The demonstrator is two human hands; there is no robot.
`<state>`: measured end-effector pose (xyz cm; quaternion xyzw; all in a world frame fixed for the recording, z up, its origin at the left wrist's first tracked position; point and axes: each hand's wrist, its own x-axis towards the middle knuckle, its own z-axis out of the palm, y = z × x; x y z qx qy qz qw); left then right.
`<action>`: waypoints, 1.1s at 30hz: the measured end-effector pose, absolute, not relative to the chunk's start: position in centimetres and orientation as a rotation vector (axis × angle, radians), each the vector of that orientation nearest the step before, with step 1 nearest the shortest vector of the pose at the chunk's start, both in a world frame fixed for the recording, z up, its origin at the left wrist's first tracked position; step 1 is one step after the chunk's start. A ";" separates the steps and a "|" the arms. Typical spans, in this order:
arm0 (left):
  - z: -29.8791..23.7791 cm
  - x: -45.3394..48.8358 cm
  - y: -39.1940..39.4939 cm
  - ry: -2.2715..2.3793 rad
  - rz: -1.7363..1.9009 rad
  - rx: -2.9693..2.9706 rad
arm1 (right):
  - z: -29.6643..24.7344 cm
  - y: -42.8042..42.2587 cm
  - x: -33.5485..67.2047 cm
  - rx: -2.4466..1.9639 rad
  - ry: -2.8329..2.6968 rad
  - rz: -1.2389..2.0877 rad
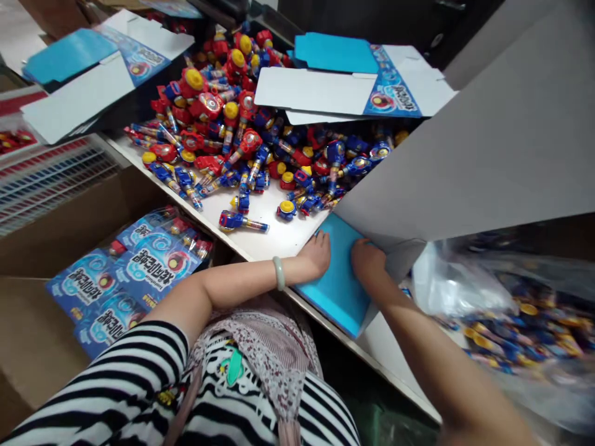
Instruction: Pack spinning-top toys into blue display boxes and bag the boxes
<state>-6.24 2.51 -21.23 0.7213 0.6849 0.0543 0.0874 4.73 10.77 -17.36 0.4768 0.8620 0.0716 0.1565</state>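
**Mia:** What are the two hands doing?

**Ben:** The left hand (317, 251) is lying flat with its fingers spread on the blue card (335, 282). The right hand (367, 259) is pressing on the same card, just beside the left one. Its fingertips are tucked under the big grey flap (488, 136), so I cannot tell whether it is gripping or only pushing.

**Mia:** Where is the card sitting?

**Ben:** It is lying on the white table (274, 232), and its near corner is poking over the table edge, toward the person's body.

**Mia:** How many toys are there?

**Ben:** Too many to count! The toy pile (246, 124) is spreading out just past the hands. One lone toy (242, 222) is lying apart, closest to the left hand. Two flat box sheets (353, 80) are resting beyond the pile, one at each far corner.

**Mia:** Is there room to move?

**Ben:** Only a small bare strip between the hands and the pile. Left of the left arm, a brown carton (56, 235) is holding blue packs (125, 272); some are hiding behind the arm. Right of the right arm, a clear bag (506, 303) is looking blurry.
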 end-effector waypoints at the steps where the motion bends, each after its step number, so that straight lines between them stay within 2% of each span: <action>1: -21.1 -5.9 2.8 2.047 0.126 2.148 | -17.8 10.8 4.7 1.381 2.451 0.205; 6: -19.8 -7.8 2.1 1.787 0.199 2.355 | -15.4 11.4 5.4 1.377 2.430 0.162; 9: -18.1 -14.3 1.2 1.524 0.540 2.449 | -12.2 10.9 3.7 1.266 2.581 0.071; 11: -17.0 -20.2 1.6 1.659 0.900 2.295 | -10.8 10.4 0.2 1.092 2.853 -0.061; 13: -16.2 -25.7 3.2 2.096 1.049 1.999 | -10.4 10.1 -5.0 0.829 3.086 -0.155; 16: -16.1 -30.5 7.1 2.417 0.680 2.024 | -11.8 11.0 -13.8 0.742 2.976 0.132; 18: -16.7 -31.4 9.6 2.396 0.356 2.202 | -13.4 12.3 -18.3 0.829 2.893 0.187; 20: -17.5 -31.4 11.5 2.362 0.196 2.284 | -15.0 13.8 -21.0 0.903 2.830 0.201; 25: -18.7 -31.9 13.1 2.277 0.121 2.357 | -16.7 15.7 -21.8 0.858 2.817 0.182; 30: -16.8 -33.3 12.7 2.071 0.037 2.416 | -14.1 15.6 -18.9 0.662 2.902 0.061; 32: -15.4 -34.0 11.8 1.918 0.113 2.384 | -12.3 15.4 -16.4 0.663 2.974 -0.077; 33: -14.6 -34.3 11.0 1.830 0.197 2.325 | -11.3 15.3 -14.8 0.711 3.034 -0.260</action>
